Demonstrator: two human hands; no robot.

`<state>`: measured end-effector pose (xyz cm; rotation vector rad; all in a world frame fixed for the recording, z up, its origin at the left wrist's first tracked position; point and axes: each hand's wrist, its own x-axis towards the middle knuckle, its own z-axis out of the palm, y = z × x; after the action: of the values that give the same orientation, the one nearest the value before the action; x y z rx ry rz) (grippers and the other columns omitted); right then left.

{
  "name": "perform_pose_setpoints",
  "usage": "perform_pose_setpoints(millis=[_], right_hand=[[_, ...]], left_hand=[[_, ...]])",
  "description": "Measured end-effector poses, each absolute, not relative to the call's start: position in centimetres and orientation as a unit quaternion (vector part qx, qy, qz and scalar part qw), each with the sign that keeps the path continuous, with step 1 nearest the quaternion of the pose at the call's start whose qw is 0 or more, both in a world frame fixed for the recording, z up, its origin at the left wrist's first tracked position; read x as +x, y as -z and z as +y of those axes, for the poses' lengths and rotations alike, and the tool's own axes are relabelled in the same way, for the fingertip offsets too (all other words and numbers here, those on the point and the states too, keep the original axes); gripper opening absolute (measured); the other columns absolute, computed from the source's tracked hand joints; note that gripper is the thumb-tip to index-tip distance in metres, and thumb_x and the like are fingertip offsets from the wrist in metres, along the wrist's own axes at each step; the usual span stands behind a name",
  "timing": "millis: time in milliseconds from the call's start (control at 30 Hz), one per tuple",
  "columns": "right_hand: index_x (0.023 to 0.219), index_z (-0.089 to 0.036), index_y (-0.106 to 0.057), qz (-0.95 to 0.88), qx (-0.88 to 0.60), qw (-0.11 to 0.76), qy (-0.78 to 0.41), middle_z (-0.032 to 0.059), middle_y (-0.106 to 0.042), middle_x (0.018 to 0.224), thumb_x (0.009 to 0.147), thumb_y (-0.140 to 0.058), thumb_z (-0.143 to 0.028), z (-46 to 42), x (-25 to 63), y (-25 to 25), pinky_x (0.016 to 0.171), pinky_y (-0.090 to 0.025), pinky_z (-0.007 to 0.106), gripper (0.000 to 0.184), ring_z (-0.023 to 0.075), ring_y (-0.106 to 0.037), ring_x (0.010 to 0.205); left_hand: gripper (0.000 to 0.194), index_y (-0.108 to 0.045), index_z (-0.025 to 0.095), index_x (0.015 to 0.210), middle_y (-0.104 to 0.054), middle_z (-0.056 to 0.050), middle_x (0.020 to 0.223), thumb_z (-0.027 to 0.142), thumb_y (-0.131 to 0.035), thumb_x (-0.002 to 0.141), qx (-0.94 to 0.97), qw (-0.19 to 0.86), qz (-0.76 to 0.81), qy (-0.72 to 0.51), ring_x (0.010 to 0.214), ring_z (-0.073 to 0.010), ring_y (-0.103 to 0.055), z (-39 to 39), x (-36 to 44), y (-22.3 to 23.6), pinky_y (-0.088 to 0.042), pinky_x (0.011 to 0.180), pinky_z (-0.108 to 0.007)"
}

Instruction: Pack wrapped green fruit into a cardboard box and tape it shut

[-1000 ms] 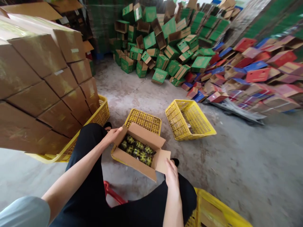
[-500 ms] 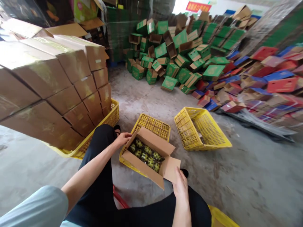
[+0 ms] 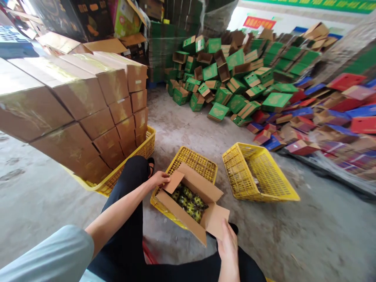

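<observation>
sitting on dusty concrete floor (image 3: 308, 243) among cartons (image 3: 235, 78).

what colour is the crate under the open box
Yellow; the crate beneath the open cardboard box shows in the head view.

Brown cardboard box (image 3: 188, 211), open on top, sitting tilted on an upturned yellow crate (image 3: 194, 160). Inside, packed rows of green-and-yellow wrapped items (image 3: 189, 200), too small to identify. Long flaps stand up on both sides. The left end flap (image 3: 174, 181) is folded inward over the contents; the right end flap (image 3: 217, 221) splays outward.
</observation>
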<state>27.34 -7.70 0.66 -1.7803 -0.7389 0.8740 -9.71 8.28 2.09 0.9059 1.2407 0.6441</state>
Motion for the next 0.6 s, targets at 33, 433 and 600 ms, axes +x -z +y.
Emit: perform_pose_setpoints(millis=[33,433,600], right_hand=[[0.125,-0.02,-0.071,-0.267,-0.738,0.493,-0.376,0.0192,-0.077,0.113,0.072,-0.068,-0.069,-7.6,27.2,-0.8,0.074,-0.065,0.045,0.072,0.0374,-0.075,0.103],[0.101,-0.022,-0.07,-0.153,-0.707,0.529,-0.443,0.0138,-0.078,0.108,0.058,-0.083,-0.064,-7.5,25.4,-3.2,0.076,-0.064,0.042,0.062,0.0355,-0.072,0.107],[0.098,-0.022,-0.068,-0.201,-0.7,0.528,-0.436,0.013,-0.079,0.095,0.076,-0.066,-0.076,-7.9,24.5,-4.1,0.075,-0.064,0.043,0.059,0.0319,-0.076,0.092]], left_hand=[[0.048,-0.079,0.011,0.107,-0.076,-0.009,0.092,0.034,-0.087,0.066,0.403,0.673,0.549,-0.288,0.082,-0.0207,-0.069,8.3,-9.7,-2.0,-0.049,0.063,-0.025],[0.042,-0.079,0.01,0.098,-0.073,-0.007,0.084,0.034,-0.087,0.065,0.419,0.665,0.55,-0.282,0.074,-0.0171,-0.064,8.3,-9.6,-1.7,-0.044,0.059,-0.023],[0.044,-0.078,0.012,0.1,-0.075,-0.008,0.091,0.037,-0.085,0.064,0.431,0.659,0.557,-0.266,0.076,-0.0172,-0.065,7.9,-9.8,-1.8,-0.043,0.059,-0.021]])
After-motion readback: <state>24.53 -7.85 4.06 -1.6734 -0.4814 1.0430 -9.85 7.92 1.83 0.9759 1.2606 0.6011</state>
